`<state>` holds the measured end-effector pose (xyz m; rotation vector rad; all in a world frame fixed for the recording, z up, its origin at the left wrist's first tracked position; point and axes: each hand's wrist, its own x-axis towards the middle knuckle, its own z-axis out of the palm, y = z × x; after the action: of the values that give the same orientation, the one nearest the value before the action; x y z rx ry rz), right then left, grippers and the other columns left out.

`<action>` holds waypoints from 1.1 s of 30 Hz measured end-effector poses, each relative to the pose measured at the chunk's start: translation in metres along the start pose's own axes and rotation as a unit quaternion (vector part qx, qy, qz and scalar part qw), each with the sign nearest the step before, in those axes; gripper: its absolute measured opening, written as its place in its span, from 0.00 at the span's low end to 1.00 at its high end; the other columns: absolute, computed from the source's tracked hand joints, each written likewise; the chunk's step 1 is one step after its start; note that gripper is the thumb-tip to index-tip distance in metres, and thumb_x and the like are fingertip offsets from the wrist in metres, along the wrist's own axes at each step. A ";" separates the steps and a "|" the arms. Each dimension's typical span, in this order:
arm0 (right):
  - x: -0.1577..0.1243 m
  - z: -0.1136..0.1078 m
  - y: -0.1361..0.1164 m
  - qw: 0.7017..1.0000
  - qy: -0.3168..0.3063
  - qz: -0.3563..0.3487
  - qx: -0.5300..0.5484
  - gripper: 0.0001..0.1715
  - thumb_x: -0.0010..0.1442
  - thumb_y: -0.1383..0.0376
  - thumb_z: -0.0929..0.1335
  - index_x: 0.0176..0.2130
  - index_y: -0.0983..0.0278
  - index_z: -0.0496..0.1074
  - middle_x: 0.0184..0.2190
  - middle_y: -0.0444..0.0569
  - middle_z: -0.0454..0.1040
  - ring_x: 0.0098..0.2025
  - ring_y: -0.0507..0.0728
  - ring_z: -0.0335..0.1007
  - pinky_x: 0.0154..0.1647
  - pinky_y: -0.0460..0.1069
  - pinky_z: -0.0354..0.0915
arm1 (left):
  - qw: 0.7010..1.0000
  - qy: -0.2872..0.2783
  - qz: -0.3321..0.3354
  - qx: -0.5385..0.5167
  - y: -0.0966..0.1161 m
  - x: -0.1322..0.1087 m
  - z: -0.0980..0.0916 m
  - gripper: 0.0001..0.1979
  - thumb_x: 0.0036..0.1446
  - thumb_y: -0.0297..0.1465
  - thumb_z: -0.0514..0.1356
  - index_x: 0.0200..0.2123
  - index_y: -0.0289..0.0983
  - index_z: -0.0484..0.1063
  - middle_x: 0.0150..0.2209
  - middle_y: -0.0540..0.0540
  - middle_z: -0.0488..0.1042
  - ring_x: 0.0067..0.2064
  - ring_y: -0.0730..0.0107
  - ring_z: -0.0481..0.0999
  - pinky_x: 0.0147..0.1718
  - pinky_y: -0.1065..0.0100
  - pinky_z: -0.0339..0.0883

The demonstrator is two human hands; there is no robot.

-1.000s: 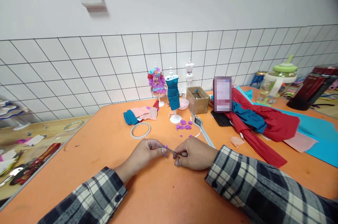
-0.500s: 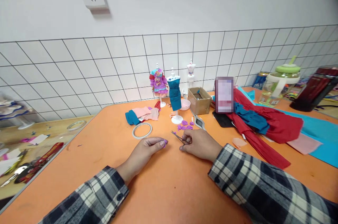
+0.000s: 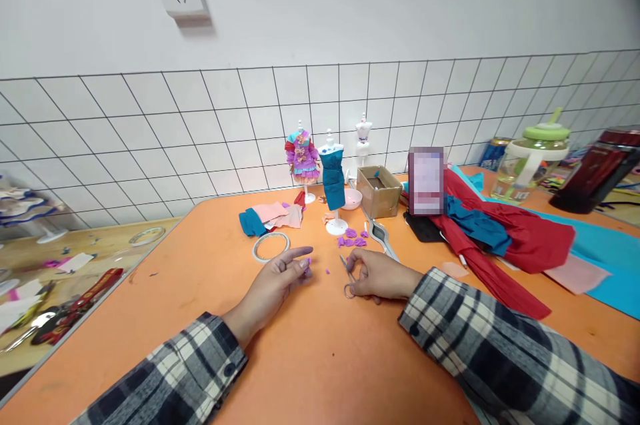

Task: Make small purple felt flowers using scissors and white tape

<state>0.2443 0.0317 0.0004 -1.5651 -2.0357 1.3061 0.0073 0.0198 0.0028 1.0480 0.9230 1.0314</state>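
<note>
My left hand [image 3: 280, 279] pinches a small purple scrap [image 3: 307, 265] between thumb and fingers, with the index finger stretched out. A pair of small scissors [image 3: 349, 285] is in my right hand [image 3: 377, 275], one finger loop hanging below the fingers. Between the hands a tiny purple bit [image 3: 327, 271] lies on the orange table [image 3: 300, 358]. Several purple crepe-like pieces [image 3: 352, 238] lie just beyond. Behind them stands a mini dress form [image 3: 333, 178] wrapped in teal. A roll of tape [image 3: 271, 247] sits beyond my left hand.
Another dress form [image 3: 303, 157] wears a purple outfit; a third [image 3: 363, 135] is white. A cardboard box [image 3: 379, 195], pink bowl [image 3: 353, 199] and phone [image 3: 426, 181] stand at the back. Red fabric [image 3: 530, 231] and a green-lidded jug [image 3: 533, 161] are at the right. Fabric scraps [image 3: 270, 215] lie left.
The scissors have turned in my right hand, from pointing left toward my left hand to standing nearly upright. My left index finger has straightened. A tiny purple bit now shows between the hands.
</note>
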 end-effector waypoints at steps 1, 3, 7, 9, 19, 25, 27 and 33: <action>-0.001 -0.004 -0.001 0.999 0.027 -0.023 -0.022 0.20 0.53 0.62 0.69 0.46 0.62 0.66 0.19 0.38 0.69 0.18 0.49 0.62 0.20 0.43 0.54 | 1.000 0.005 0.004 -0.007 0.000 0.000 0.000 0.18 0.47 0.34 0.69 0.42 0.36 0.72 0.28 0.51 0.74 0.31 0.74 0.73 0.36 0.70 0.67; -0.003 -0.014 -0.001 0.984 0.125 -0.073 -0.104 0.14 0.56 0.63 0.67 0.44 0.61 0.71 0.22 0.42 0.71 0.24 0.51 0.66 0.25 0.45 0.56 | 1.000 0.013 0.005 -0.014 0.001 0.000 0.000 0.16 0.47 0.34 0.69 0.37 0.37 0.69 0.27 0.52 0.73 0.31 0.74 0.73 0.32 0.72 0.67; -0.003 -0.033 0.007 0.932 0.234 -0.089 -0.261 0.12 0.57 0.62 0.66 0.40 0.57 0.78 0.36 0.48 0.76 0.37 0.56 0.70 0.34 0.48 0.58 | 0.999 0.026 -0.001 0.023 0.001 0.000 0.000 0.15 0.49 0.38 0.67 0.35 0.37 0.68 0.27 0.51 0.72 0.30 0.74 0.73 0.27 0.75 0.63; -0.002 -0.035 0.011 0.930 0.217 -0.075 -0.287 0.14 0.58 0.60 0.66 0.43 0.56 0.77 0.40 0.48 0.76 0.40 0.57 0.71 0.35 0.49 0.59 | 0.998 0.029 -0.001 0.048 0.001 0.000 -0.001 0.17 0.51 0.39 0.66 0.40 0.37 0.69 0.28 0.50 0.73 0.31 0.73 0.73 0.27 0.74 0.63; -0.007 -0.029 0.003 0.910 0.221 -0.106 -0.333 0.14 0.59 0.59 0.64 0.40 0.57 0.78 0.40 0.48 0.77 0.44 0.60 0.70 0.39 0.50 0.61 | 0.998 0.024 0.012 0.065 -0.001 0.000 -0.001 0.22 0.53 0.41 0.63 0.48 0.37 0.68 0.28 0.49 0.73 0.34 0.69 0.74 0.32 0.70 0.66; -0.004 -0.037 0.019 0.945 0.123 -0.137 -0.272 0.16 0.57 0.63 0.66 0.44 0.59 0.77 0.42 0.49 0.77 0.42 0.58 0.71 0.42 0.49 0.63 | 0.998 0.020 0.015 0.060 -0.003 0.001 -0.001 0.21 0.53 0.41 0.63 0.47 0.36 0.69 0.28 0.49 0.72 0.33 0.69 0.74 0.31 0.70 0.66; -0.001 -0.038 0.023 0.949 0.115 -0.142 -0.256 0.14 0.56 0.64 0.66 0.42 0.59 0.78 0.40 0.48 0.78 0.42 0.58 0.72 0.43 0.49 0.63 | 0.998 0.014 0.012 0.066 -0.003 0.001 -0.001 0.21 0.53 0.41 0.63 0.47 0.36 0.68 0.29 0.49 0.72 0.33 0.69 0.73 0.31 0.69 0.66; 0.002 -0.039 0.025 0.945 0.149 -0.144 -0.253 0.09 0.56 0.63 0.67 0.33 0.59 0.78 0.37 0.46 0.76 0.39 0.56 0.71 0.41 0.49 0.63 | 0.997 0.016 0.017 0.074 -0.002 0.001 0.000 0.22 0.53 0.42 0.63 0.47 0.35 0.69 0.28 0.48 0.72 0.32 0.69 0.73 0.32 0.69 0.66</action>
<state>0.2856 0.0526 0.0020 -1.4540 -2.3888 0.4263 0.0077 0.0202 0.0009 1.1769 1.0233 1.0231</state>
